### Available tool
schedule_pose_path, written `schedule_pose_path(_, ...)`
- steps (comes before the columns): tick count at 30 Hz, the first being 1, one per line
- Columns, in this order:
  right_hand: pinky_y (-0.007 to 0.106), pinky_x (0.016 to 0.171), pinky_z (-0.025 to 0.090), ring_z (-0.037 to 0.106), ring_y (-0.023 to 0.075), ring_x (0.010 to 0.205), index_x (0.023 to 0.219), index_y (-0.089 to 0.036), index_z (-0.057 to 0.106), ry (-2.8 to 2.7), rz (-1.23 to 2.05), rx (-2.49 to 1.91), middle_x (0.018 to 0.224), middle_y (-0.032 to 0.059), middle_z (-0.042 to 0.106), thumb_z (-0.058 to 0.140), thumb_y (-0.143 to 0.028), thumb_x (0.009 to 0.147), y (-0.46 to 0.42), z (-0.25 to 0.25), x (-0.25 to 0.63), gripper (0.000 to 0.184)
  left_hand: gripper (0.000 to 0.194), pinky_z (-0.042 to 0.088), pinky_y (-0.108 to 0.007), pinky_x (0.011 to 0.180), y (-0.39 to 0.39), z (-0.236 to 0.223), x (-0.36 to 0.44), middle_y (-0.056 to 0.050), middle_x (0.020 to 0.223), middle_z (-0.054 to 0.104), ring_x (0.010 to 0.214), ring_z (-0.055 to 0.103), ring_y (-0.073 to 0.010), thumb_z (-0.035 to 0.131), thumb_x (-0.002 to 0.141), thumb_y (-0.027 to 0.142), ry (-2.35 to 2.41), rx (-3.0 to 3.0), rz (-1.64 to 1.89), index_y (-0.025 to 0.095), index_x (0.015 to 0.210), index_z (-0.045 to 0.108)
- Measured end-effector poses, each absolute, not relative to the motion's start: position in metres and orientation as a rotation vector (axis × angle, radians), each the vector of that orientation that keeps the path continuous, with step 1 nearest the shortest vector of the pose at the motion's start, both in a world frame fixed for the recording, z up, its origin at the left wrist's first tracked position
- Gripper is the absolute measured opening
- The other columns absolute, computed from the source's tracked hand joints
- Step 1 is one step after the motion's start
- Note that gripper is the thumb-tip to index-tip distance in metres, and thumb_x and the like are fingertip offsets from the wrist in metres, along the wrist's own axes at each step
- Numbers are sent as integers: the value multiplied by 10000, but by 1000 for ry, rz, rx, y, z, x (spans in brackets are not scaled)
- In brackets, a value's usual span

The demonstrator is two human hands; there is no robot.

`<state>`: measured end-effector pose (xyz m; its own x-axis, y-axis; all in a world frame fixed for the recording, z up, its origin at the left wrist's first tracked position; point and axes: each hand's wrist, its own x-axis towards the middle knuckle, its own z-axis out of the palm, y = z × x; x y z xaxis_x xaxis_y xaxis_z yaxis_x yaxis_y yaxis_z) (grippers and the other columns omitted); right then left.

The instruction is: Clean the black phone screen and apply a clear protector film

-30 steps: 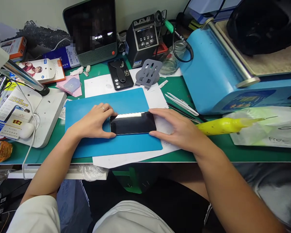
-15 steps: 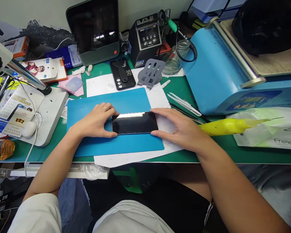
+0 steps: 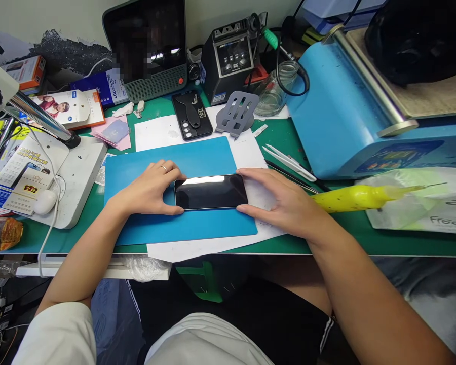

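Observation:
A smartphone with a dark, glossy screen lies face up, long side across, over the blue mat. My left hand grips its left end, thumb at the near corner and fingers at the far one; a ring is on one finger. At the right end my right hand holds it the same way, thumb near and fingers far. The phone's underside is hidden, so I cannot tell whether it touches the mat. White paper sticks out from under the mat.
Behind the mat are a black phone back, a grey stand and a glass jar. White tweezers and a yellow needle bottle lie to the right, before a blue machine. A lamp base stands left.

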<state>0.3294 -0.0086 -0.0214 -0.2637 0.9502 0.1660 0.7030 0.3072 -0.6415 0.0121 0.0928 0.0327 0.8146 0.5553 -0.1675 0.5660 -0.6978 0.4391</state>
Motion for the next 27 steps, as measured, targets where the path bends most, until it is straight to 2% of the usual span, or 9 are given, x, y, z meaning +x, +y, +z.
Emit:
schedule_pose_path(4, 570, 1169, 505, 611, 351, 1381, 1482, -280, 560, -2002, 623, -1438, 1479, 102, 652, 675, -542, 937, -10, -21, 330, 615, 629, 407, -451, 991, 93, 32, 13, -96, 1213, 591, 1116, 536, -319, 756, 820, 607, 832, 2521, -28, 217, 1288, 601)
schedule_pose_path(8, 556, 1167, 508, 616, 325, 1382, 1463, -245, 584, -1840, 620, -1441, 1461, 107, 666, 500, -476, 1043, -11, -23, 330, 487, 638, 405, -447, 995, 93, 32, 12, -96, 1205, 589, 1107, 535, -315, 760, 819, 603, 832, 2522, -26, 208, 1293, 600)
schedule_pose_path(11, 552, 1184, 494, 616, 325, 1383, 1442, -247, 609, -1815, 627, -1494, 1447, 97, 681, 441, -448, 1063, -11, -22, 329, 461, 640, 404, -445, 987, 93, 33, 12, -96, 1208, 588, 1100, 536, -313, 754, 825, 613, 831, 2527, -27, 204, 1293, 600)
schedule_pose_path(21, 532, 1174, 509, 634, 315, 1341, 1384, -298, 661, -1927, 581, -1485, 1399, 74, 700, 413, -451, 1069, -11, -26, 328, 429, 629, 399, -436, 986, 91, 33, 12, -91, 1214, 586, 1116, 542, -315, 761, 825, 584, 830, 2537, -35, 201, 1296, 594)
schedule_pose_path(27, 506, 1118, 555, 637, 318, 1331, 1361, -253, 677, -1993, 494, -1405, 1422, 105, 674, 480, -404, 1064, -10, -35, 331, 387, 605, 397, -423, 977, 91, 33, 13, -88, 1217, 590, 1118, 546, -306, 763, 836, 561, 825, 2541, -36, 193, 1285, 593)
